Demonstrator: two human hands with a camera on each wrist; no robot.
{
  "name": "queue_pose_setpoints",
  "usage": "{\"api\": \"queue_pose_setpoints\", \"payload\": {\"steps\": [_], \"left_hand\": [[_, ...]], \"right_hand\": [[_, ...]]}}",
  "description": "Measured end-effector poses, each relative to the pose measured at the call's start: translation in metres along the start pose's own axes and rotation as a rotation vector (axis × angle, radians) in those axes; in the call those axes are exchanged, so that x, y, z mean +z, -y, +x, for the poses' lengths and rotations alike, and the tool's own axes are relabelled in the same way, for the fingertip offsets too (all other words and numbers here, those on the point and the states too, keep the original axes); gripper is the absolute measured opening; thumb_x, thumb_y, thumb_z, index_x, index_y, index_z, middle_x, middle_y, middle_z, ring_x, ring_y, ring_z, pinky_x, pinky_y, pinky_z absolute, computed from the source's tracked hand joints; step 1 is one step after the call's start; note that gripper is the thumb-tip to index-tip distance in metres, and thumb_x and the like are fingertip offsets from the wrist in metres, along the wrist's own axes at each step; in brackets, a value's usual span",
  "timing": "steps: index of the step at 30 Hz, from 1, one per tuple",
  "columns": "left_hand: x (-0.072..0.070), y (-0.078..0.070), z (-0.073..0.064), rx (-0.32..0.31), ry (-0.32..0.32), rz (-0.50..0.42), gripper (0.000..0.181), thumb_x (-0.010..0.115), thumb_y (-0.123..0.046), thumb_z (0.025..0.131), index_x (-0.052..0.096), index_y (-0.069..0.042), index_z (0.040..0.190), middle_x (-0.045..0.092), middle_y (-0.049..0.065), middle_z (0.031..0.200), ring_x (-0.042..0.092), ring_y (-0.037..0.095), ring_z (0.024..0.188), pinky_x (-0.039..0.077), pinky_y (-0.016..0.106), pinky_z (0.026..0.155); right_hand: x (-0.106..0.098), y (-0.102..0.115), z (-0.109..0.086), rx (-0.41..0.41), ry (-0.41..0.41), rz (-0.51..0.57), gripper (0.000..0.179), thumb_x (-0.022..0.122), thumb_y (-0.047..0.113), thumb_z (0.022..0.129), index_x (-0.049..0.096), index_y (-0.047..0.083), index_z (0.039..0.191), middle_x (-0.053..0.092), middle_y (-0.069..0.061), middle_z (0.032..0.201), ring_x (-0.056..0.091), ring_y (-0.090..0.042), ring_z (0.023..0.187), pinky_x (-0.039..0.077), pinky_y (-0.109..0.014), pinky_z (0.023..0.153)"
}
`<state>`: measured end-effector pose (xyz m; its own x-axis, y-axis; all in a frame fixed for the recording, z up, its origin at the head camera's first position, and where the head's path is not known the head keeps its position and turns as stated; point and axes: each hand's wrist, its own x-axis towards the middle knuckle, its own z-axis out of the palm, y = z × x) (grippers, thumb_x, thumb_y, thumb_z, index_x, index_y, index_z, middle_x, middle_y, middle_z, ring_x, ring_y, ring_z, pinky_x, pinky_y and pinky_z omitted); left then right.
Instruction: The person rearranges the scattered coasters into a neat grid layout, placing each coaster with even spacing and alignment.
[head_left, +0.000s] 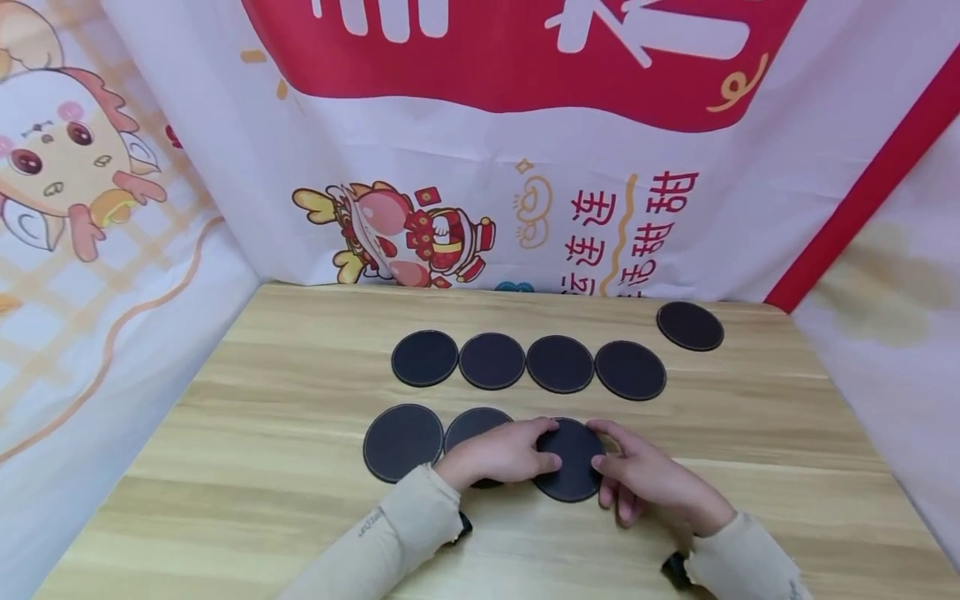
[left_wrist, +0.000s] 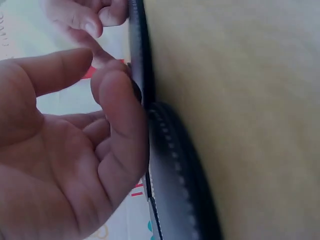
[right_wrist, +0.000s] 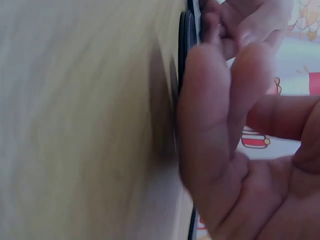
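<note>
A black round coaster (head_left: 573, 471) lies flat on the table between both hands, at the right end of the front row. My left hand (head_left: 506, 452) reaches over the middle coaster (head_left: 468, 423) and touches the right one near its left side. In the left wrist view its thumb (left_wrist: 65, 70) stands clear of the surface while the fingers rest against the coaster. Along the opposite edge, my right hand (head_left: 656, 475) touches the same coaster, its lower fingers beside the rim. Straight fingers (right_wrist: 205, 110) show in the right wrist view. Neither hand visibly pinches the coaster.
The front row's left coaster (head_left: 403, 443) adjoins the middle one. Behind, several black coasters (head_left: 492, 361) form a row, side by side. Another coaster (head_left: 690, 326) lies apart at the back right of the wooden table (head_left: 262, 450). Printed cloth (head_left: 450, 133) stands behind it.
</note>
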<state>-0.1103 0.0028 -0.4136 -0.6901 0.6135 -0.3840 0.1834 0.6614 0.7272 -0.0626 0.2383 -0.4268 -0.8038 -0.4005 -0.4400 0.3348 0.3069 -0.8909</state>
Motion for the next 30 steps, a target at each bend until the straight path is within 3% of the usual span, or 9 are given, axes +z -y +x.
{"api": "queue_pose_setpoints", "payload": {"steps": [1,4,7,11,17,22,25,30], "left_hand": [[-0.001,0.000,0.000,0.005,0.016,-0.049,0.058,0.063,-0.029,0.100,0.044,-0.012,0.152,0.067,0.008,0.090,0.058,0.017,0.054,0.051,0.032,0.065],[-0.007,-0.004,0.002,0.042,0.042,-0.169,0.055,0.062,-0.025,0.101,0.044,-0.008,0.151,0.061,0.008,0.071,0.051,0.019,0.049,0.049,0.033,0.049],[-0.017,-0.014,0.011,0.097,0.024,-0.206,0.052,0.061,-0.023,0.102,0.046,-0.006,0.149,0.062,0.006,0.074,0.052,0.017,0.054,0.050,0.031,0.049],[-0.032,-0.033,0.038,0.161,-0.025,-0.185,0.046,0.060,-0.024,0.103,0.052,-0.009,0.145,0.064,0.007,0.078,0.054,0.017,0.055,0.052,0.031,0.050],[-0.056,-0.053,0.086,0.167,-0.113,-0.198,0.040,0.059,-0.024,0.104,0.056,-0.010,0.141,0.066,0.013,0.088,0.056,0.017,0.060,0.054,0.033,0.055],[-0.065,-0.058,0.129,0.151,-0.126,-0.417,0.033,0.057,-0.018,0.104,0.061,-0.006,0.134,0.067,0.014,0.092,0.059,0.018,0.067,0.055,0.029,0.059],[-0.063,-0.063,0.155,0.132,-0.164,-0.562,0.027,0.056,-0.013,0.104,0.063,-0.003,0.128,0.066,0.012,0.089,0.062,0.021,0.072,0.055,0.027,0.059],[-0.045,-0.079,0.192,0.101,-0.231,-0.696,0.023,0.057,-0.006,0.101,0.065,0.000,0.122,0.068,0.013,0.094,0.068,0.035,0.094,0.057,0.028,0.064]], "right_hand": [[-0.001,0.000,-0.001,-0.005,0.007,0.003,0.064,0.050,0.015,0.105,0.017,0.006,0.159,0.066,-0.019,0.070,0.056,-0.014,0.042,0.049,-0.028,0.041],[-0.007,0.003,-0.006,-0.050,0.031,-0.040,0.060,0.050,0.014,0.105,0.023,0.005,0.158,0.066,-0.019,0.072,0.057,-0.016,0.044,0.048,-0.028,0.042],[-0.019,0.009,-0.011,-0.115,0.051,-0.108,0.053,0.050,0.014,0.106,0.031,0.002,0.154,0.066,-0.019,0.076,0.058,-0.019,0.050,0.049,-0.029,0.045],[-0.045,0.019,-0.019,-0.184,0.016,-0.124,0.048,0.050,0.011,0.106,0.036,-0.001,0.151,0.066,-0.020,0.081,0.060,-0.022,0.055,0.054,-0.035,0.051],[-0.091,0.026,-0.013,-0.174,-0.177,-0.063,0.048,0.047,0.005,0.104,0.036,-0.005,0.149,0.065,-0.019,0.082,0.061,-0.020,0.056,0.057,-0.037,0.056],[-0.134,0.025,0.008,-0.128,-0.349,-0.049,0.048,0.043,0.000,0.101,0.034,-0.010,0.147,0.065,-0.011,0.083,0.062,-0.017,0.058,0.058,-0.036,0.058],[-0.162,0.021,0.017,-0.104,-0.431,-0.115,0.046,0.042,0.001,0.101,0.034,-0.014,0.144,0.062,-0.014,0.091,0.064,-0.018,0.063,0.059,-0.038,0.062],[-0.202,0.010,0.028,-0.028,-0.523,-0.310,0.049,0.042,0.003,0.099,0.036,-0.013,0.145,0.056,-0.022,0.091,0.062,-0.021,0.065,0.060,-0.041,0.063]]}}
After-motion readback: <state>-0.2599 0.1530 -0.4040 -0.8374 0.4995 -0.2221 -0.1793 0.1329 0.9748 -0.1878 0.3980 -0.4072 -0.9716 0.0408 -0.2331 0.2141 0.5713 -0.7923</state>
